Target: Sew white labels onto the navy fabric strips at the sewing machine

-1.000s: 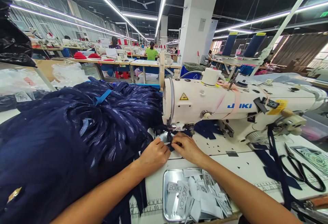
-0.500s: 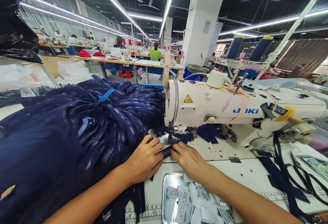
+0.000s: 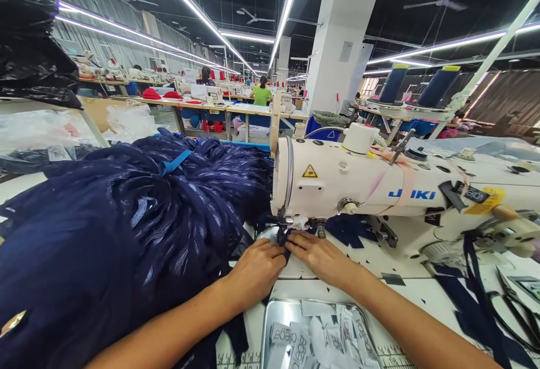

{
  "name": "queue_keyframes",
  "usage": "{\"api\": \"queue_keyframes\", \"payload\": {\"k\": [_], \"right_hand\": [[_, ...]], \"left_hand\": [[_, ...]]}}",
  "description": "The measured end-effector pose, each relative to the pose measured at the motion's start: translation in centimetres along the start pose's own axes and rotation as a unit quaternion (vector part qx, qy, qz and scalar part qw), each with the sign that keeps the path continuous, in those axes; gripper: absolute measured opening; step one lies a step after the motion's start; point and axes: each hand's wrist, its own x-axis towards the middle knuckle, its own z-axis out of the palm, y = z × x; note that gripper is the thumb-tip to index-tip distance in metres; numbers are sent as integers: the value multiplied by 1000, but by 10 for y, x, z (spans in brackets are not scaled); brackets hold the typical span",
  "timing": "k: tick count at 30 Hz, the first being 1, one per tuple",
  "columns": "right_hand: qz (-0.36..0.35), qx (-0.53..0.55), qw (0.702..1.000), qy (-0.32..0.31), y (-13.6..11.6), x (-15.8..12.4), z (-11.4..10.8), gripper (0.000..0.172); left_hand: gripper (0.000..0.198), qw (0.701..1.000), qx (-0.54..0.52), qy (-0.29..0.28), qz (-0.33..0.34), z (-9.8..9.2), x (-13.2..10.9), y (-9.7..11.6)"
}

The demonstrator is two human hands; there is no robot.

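A white sewing machine (image 3: 329,175) stands in front of me, its needle area low at the left end of the head. My left hand (image 3: 258,270) is closed on a narrow strip of navy fabric (image 3: 287,255), just left of the presser foot. Across from it, my right hand (image 3: 314,253) presses its fingers onto the same strip close to the foot. Part of the strip is hidden under both hands. A large heap of navy garments (image 3: 139,217) fills the left side, right beside my left forearm.
Below my hands lies a metal tray (image 3: 266,324) of white printed labels. Black scissors (image 3: 512,307) and navy fabric strips (image 3: 476,307) lie at the right. Dark scraps dot the machine bed. Thread cones (image 3: 439,86) stand behind. A person in green (image 3: 262,95) sits farther off.
Both hands have moved slightly up and right, closer to the presser foot, and the left hand has turned flatter. The fabric strip has moved to the foot. The camera view has shifted a little.
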Motion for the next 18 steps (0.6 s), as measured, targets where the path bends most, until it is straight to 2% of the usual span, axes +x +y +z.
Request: {"api": "queue_keyframes", "payload": {"k": [10, 18], "right_hand": [[11, 48, 999, 5, 7, 0, 5, 35], [1, 27, 999, 18, 14, 1, 8, 33]], "left_hand": [[18, 1000, 4, -3, 0, -2, -1, 1], [14, 1000, 17, -5, -14, 5, 4, 4]]}}
